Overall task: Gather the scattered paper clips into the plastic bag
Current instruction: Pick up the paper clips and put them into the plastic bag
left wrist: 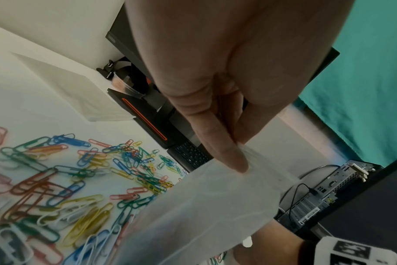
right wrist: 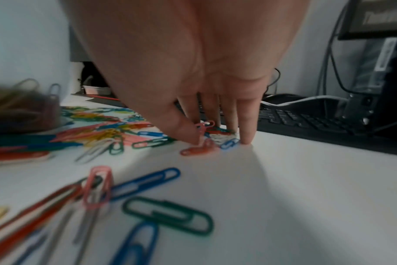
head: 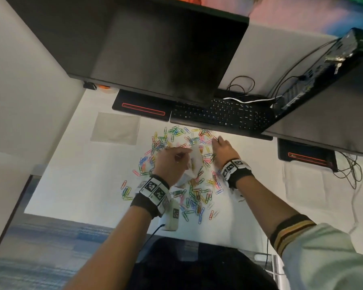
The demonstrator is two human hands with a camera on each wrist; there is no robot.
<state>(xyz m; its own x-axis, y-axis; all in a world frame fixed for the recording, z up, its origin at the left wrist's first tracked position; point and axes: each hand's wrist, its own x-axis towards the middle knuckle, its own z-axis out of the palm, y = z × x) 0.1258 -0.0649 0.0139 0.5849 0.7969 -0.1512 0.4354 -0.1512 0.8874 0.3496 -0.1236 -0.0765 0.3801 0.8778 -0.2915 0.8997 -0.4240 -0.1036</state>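
The plastic bag (head: 192, 164) hangs at frame centre of the head view, pinched at its rim by the left hand (head: 170, 162) above the white tabletop (head: 82, 185). The left wrist view alone shows the grip: thumb and fingers (left wrist: 224, 152) closed on the translucent film. Paper clips (head: 195, 195), too many to count, lie scattered around the bag. The right hand (head: 223, 151), centre right, reaches the far clips. Only the right wrist view shows its fingertips (right wrist: 246, 138) on the tabletop, pinching a pink clip (right wrist: 204, 125). One keyboard (head: 222, 116) lies beyond.
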